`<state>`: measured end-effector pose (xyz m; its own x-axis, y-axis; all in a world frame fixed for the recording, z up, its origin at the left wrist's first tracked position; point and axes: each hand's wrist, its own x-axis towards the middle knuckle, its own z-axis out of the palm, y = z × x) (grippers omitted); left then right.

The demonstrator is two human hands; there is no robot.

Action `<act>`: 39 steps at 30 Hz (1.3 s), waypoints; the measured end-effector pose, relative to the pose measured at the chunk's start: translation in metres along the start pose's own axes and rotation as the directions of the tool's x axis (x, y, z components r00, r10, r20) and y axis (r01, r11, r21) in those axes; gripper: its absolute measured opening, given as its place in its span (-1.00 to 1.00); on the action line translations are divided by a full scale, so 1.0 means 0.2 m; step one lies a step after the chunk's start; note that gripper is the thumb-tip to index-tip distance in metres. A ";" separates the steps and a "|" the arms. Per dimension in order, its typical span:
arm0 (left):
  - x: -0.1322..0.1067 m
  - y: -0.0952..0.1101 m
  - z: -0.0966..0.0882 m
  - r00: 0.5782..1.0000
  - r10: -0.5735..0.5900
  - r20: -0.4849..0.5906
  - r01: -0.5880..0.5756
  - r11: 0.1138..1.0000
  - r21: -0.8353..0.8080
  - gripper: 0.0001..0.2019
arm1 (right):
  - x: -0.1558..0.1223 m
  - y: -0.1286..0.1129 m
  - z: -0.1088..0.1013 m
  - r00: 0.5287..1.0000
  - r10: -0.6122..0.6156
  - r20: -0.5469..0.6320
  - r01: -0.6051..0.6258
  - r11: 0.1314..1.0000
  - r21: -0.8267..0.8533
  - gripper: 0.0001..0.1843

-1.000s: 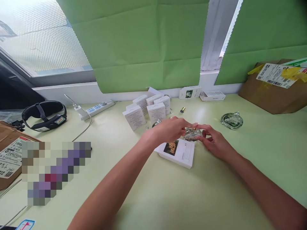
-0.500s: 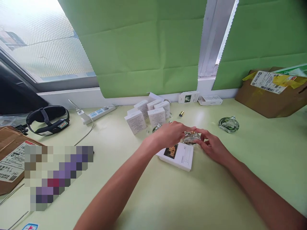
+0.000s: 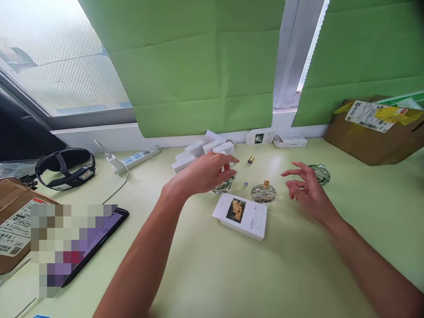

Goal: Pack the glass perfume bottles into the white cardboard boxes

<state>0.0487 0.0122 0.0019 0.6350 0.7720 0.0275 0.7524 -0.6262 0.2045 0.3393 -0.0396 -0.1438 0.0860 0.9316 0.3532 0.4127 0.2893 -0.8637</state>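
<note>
A round clear glass bottle with a gold top [image 3: 263, 192] stands on the pale green table [image 3: 232, 274], with no hand on it. Just in front of it lies a flat white box with a yellow flower picture [image 3: 243, 215]. My right hand [image 3: 306, 191] hovers to the right of the bottle, fingers spread, holding nothing. My left hand [image 3: 203, 173] is lifted left of the bottle, over a second glass bottle [image 3: 222, 187] and in front of several small white boxes [image 3: 198, 152]; its fingers are loosely stretched out and hold nothing. A small gold cap [image 3: 251, 159] lies behind the bottle.
A third glass bottle [image 3: 321, 172] sits behind my right hand. White boxes [image 3: 260, 136] lie by the window sill. A brown carton [image 3: 374, 132] stands at the right, another carton [image 3: 13, 221] at the left. A phone [image 3: 96, 243], a black headband [image 3: 64, 165] and a power strip [image 3: 135, 157] lie at the left.
Both hands let go of the gold-topped bottle and drew apart: the left moved left and up over the boxes, the right moved right. The bottle now stands alone.
</note>
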 end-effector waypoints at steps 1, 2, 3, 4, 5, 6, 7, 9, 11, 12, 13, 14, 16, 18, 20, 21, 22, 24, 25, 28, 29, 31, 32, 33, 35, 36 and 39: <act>0.00 0.00 0.00 1.000 -0.004 0.012 0.004 1.000 0.001 -0.59 | 0.00 0.01 -0.01 0.999 0.006 -0.037 -0.006 1.000 0.007 -0.42; 0.00 0.00 0.00 1.000 -0.010 0.022 0.010 1.000 0.000 -0.58 | 0.01 0.03 -0.02 0.998 0.013 -0.068 -0.013 1.000 0.004 -0.45; 0.00 0.00 0.00 0.999 -0.017 0.034 0.018 1.000 -0.004 -0.58 | 0.02 0.04 -0.03 0.995 0.027 -0.091 -0.029 0.999 -0.020 -0.48; 0.00 0.01 0.00 0.999 -0.024 0.047 0.025 1.000 -0.008 -0.58 | 0.04 0.06 -0.03 0.993 0.048 -0.104 -0.054 0.997 -0.060 -0.51; 0.00 0.01 0.01 0.998 -0.029 0.063 0.030 0.999 -0.012 -0.58 | 0.07 0.07 -0.04 0.992 0.074 -0.106 -0.085 0.990 -0.110 -0.52; 0.00 0.01 0.01 0.997 -0.030 0.078 0.031 0.999 -0.016 -0.58 | 0.11 0.08 -0.03 0.990 0.104 -0.100 -0.120 0.979 -0.167 -0.53; 0.00 0.01 0.01 0.996 -0.026 0.090 0.027 0.999 -0.019 -0.57 | 0.16 0.09 -0.03 0.987 0.133 -0.087 -0.149 0.965 -0.218 -0.53; -0.01 0.02 0.01 0.995 -0.006 0.103 0.008 1.000 -0.019 -0.57 | 0.29 0.11 0.01 0.983 0.180 -0.045 -0.185 0.939 -0.290 -0.56; -0.01 0.02 0.01 0.995 0.017 0.100 -0.016 1.000 -0.015 -0.57 | 0.44 0.12 0.07 0.969 0.244 -0.025 -0.236 0.898 -0.372 -0.57; -0.01 0.02 0.01 0.995 0.028 0.099 -0.027 1.000 -0.015 -0.58 | 0.52 0.13 0.11 0.960 0.277 -0.030 -0.264 0.870 -0.416 -0.58; -0.01 0.02 0.02 0.994 0.038 0.100 -0.036 0.999 -0.016 -0.58 | 0.60 0.14 0.15 0.950 0.311 -0.027 -0.288 0.841 -0.458 -0.60; -0.01 0.02 0.02 0.994 0.044 0.100 -0.043 0.999 -0.017 -0.59 | 0.66 0.15 0.20 0.942 0.335 -0.022 -0.301 0.815 -0.494 -0.63; -0.01 0.03 0.02 0.993 0.052 0.107 -0.051 0.999 -0.015 -0.58 | 0.77 0.17 0.29 0.927 0.375 0.009 -0.309 0.775 -0.551 -0.64; -0.01 0.05 0.03 0.990 0.057 0.127 -0.058 0.998 0.001 -0.58 | 0.84 0.18 0.37 0.915 0.401 0.048 -0.299 0.751 -0.589 -0.62; -0.02 0.06 0.04 0.983 0.063 0.170 -0.066 0.998 0.010 -0.57 | 0.88 0.19 0.42 0.906 0.414 0.086 -0.282 0.743 -0.608 -0.62; -0.02 0.07 0.04 0.977 0.068 0.201 -0.071 0.997 0.007 -0.57 | 0.88 0.19 0.43 0.903 0.418 0.104 -0.274 0.743 -0.610 -0.62; -0.02 0.08 0.04 0.970 0.074 0.232 -0.077 0.997 0.001 -0.57 | 0.89 0.20 0.44 0.900 0.420 0.120 -0.268 0.747 -0.608 -0.62; -0.02 0.10 0.05 0.956 0.083 0.282 -0.084 0.996 -0.010 -0.57 | 0.88 0.19 0.42 0.894 0.422 0.149 -0.262 0.764 -0.590 -0.62; -0.02 0.11 0.05 0.951 0.083 0.298 -0.084 0.996 -0.009 -0.56 | 0.86 0.19 0.40 0.893 0.421 0.162 -0.262 0.776 -0.574 -0.63; -0.02 0.11 0.05 0.944 0.065 0.322 -0.071 0.997 0.007 -0.55 | 0.80 0.14 0.32 0.900 0.390 0.195 -0.259 0.838 -0.480 -0.65; -0.02 0.12 0.05 0.944 0.060 0.326 -0.067 0.998 0.011 -0.55 | 0.76 0.12 0.28 0.908 0.366 0.203 -0.252 0.866 -0.432 -0.66; -0.01 0.11 0.05 0.942 0.055 0.330 -0.063 0.998 0.013 -0.55 | 0.67 0.05 0.20 0.935 0.286 0.211 -0.212 0.925 -0.314 -0.66; -0.01 0.11 0.05 0.943 0.055 0.329 -0.063 0.998 0.013 -0.56 | 0.61 0.01 0.17 0.949 0.240 0.203 -0.184 0.948 -0.258 -0.65; -0.01 0.11 0.05 0.943 0.057 0.329 -0.064 0.998 0.012 -0.56 | 0.55 -0.02 0.13 0.961 0.198 0.193 -0.157 0.965 -0.209 -0.62; -0.01 0.11 0.06 0.943 0.060 0.328 -0.067 0.998 0.010 -0.55 | 0.42 -0.09 0.06 0.977 0.122 0.176 -0.102 0.988 -0.120 -0.59; -0.01 0.11 0.06 0.943 0.059 0.329 -0.066 0.998 0.010 -0.55 | 0.36 -0.12 0.03 0.984 0.066 0.163 -0.062 0.998 -0.034 -0.58; 0.00 0.11 0.07 0.940 0.053 0.338 -0.060 0.998 0.011 -0.54 | 0.21 -0.18 -0.02 0.988 0.008 0.154 -0.012 1.000 0.027 -0.60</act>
<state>0.0674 -0.0028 -0.0065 0.6955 0.6557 -0.2939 0.7149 -0.6723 0.1922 0.3318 -0.0113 -0.0969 -0.0517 0.9566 0.2869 0.3871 0.2840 -0.8772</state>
